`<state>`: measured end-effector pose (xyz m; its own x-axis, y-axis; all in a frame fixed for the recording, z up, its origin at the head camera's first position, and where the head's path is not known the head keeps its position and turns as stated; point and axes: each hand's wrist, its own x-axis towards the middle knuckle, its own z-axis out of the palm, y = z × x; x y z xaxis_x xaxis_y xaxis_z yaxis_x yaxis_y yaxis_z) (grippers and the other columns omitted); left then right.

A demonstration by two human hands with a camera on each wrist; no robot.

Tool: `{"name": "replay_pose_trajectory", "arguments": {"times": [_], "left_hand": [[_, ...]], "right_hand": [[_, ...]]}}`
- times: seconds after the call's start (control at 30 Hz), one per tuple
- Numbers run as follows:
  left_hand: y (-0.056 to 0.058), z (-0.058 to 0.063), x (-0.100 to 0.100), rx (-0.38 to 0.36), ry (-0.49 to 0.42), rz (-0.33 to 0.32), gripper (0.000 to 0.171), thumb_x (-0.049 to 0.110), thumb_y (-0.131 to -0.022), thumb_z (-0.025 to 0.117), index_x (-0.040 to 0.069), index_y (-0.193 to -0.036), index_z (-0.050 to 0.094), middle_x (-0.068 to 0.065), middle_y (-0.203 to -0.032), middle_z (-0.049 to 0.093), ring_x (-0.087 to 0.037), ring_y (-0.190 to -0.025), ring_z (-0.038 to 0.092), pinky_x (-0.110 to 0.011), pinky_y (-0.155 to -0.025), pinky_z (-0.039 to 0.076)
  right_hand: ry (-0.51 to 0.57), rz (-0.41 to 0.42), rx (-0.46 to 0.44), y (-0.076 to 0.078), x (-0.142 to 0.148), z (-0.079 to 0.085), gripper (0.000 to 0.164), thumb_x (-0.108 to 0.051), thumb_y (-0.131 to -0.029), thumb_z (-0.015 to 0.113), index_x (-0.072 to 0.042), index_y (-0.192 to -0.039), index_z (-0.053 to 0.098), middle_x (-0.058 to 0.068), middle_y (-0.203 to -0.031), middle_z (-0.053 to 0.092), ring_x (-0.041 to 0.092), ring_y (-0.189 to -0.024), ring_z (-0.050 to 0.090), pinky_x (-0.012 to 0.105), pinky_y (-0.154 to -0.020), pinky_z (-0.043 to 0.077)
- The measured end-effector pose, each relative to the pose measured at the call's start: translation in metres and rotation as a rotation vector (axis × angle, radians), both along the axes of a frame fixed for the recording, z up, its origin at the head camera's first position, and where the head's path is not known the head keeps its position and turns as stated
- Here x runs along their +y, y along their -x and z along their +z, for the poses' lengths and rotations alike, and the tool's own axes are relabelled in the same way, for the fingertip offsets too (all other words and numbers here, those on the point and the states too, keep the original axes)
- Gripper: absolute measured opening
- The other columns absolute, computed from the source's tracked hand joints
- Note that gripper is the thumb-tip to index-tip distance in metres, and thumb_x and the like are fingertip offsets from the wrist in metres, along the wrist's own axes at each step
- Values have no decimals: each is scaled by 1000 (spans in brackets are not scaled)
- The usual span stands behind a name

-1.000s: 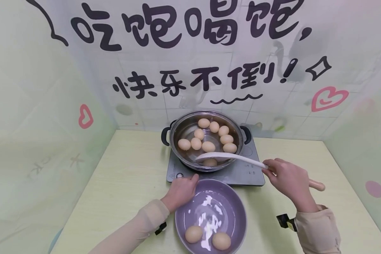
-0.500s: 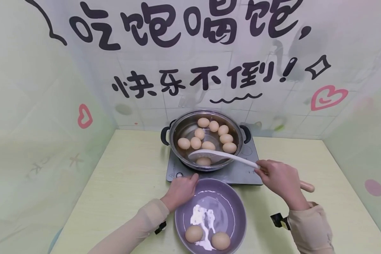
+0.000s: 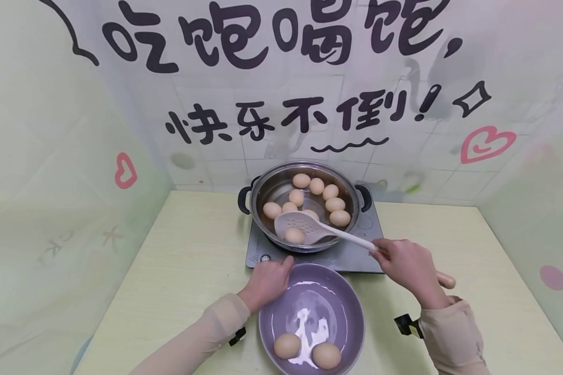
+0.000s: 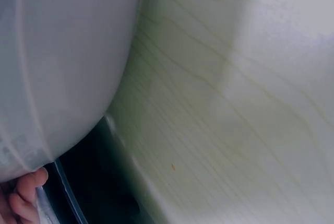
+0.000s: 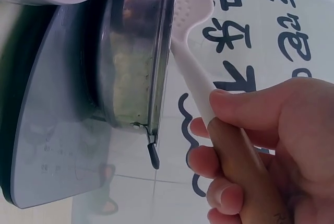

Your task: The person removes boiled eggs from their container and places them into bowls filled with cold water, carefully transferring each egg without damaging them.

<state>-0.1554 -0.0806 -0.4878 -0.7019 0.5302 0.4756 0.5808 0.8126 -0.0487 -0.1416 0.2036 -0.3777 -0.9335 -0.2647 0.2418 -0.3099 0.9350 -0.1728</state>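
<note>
My right hand [image 3: 410, 268] grips the wooden handle [image 5: 242, 166] of a white slotted spoon [image 3: 349, 237]. One egg [image 3: 294, 236] sits on the spoon's perforated head at the near side of a steel pot [image 3: 259, 221]. Several brown eggs [image 3: 335, 204] lie in the pot; the spoon head partly covers some of them. My left hand [image 3: 267, 281] holds the rim of a purple bowl [image 3: 344, 307], thumb on top. In the left wrist view its fingers [image 4: 28, 195] curl under the bowl. Two eggs [image 3: 327, 355] lie at the bowl's near side.
The pot stands on a flat grey induction cooker [image 3: 356, 263], right behind the bowl. Black side handles [image 3: 244, 200] stick out from the pot. A wall with large black characters [image 3: 305, 114] rises behind the pale wooden table [image 3: 178, 250].
My right hand has shifted left and the spoon head has come up, with the near egg now lying on it. My left hand and the bowl stay in place.
</note>
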Motion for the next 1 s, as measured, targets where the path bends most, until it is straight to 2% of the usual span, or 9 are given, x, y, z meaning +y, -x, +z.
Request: {"name": "replay_pose_trajectory", "arguments": {"times": [0.2, 0.4, 0.6, 0.67, 0.8, 1.0], "left_hand": [[-1, 2, 1, -8, 5, 6, 14, 18, -83, 58, 12, -77, 46, 5, -47, 43, -12, -36, 42, -24, -35, 28], [-1, 2, 1, -18, 8, 12, 16, 20, -83, 60, 13, -77, 46, 5, -47, 43, -11, -36, 42, -24, -35, 28], [-2, 2, 0, -27, 16, 12, 14, 19, -83, 59, 13, -78, 47, 6, -47, 42, -10, -36, 40, -23, -34, 28], [-2, 2, 0, -26, 17, 12, 13, 19, -83, 58, 13, -78, 47, 6, -47, 42, -10, -36, 40, -23, -35, 28], [-1, 1, 1, -25, 20, 13, 13, 19, -84, 56, 12, -79, 47, 6, -47, 43, -11, -37, 42, -24, -35, 29], [0, 0, 1, -19, -6, 4, 16, 20, -83, 58, 12, -77, 46, 5, -47, 43, -13, -37, 43, -26, -35, 29]], "right_hand": [[17, 11, -56, 0, -4, 3, 4, -21, -81, 65, -18, -80, 63, -9, -51, 39, 11, -46, 38, 31, -40, 29], [46, 39, -104, 2, -5, 4, 15, -20, -77, 69, -12, -89, 65, -10, -54, 46, 11, -47, 40, 31, -42, 32], [26, 53, -95, 2, -4, 5, 14, -15, -73, 72, -13, -84, 63, -7, -57, 52, 12, -47, 44, 31, -41, 33], [12, 63, -84, 2, -5, 5, 11, -14, -74, 70, -15, -77, 60, -7, -54, 48, 12, -46, 42, 31, -40, 32], [-7, 87, -80, 3, -6, 7, 24, -13, -76, 68, -18, -64, 48, -9, -49, 36, 12, -45, 37, 30, -40, 30], [-13, 108, -134, 7, -5, 10, 30, -13, -78, 65, -18, -60, 42, -9, -49, 31, 11, -45, 34, 29, -41, 28]]}}
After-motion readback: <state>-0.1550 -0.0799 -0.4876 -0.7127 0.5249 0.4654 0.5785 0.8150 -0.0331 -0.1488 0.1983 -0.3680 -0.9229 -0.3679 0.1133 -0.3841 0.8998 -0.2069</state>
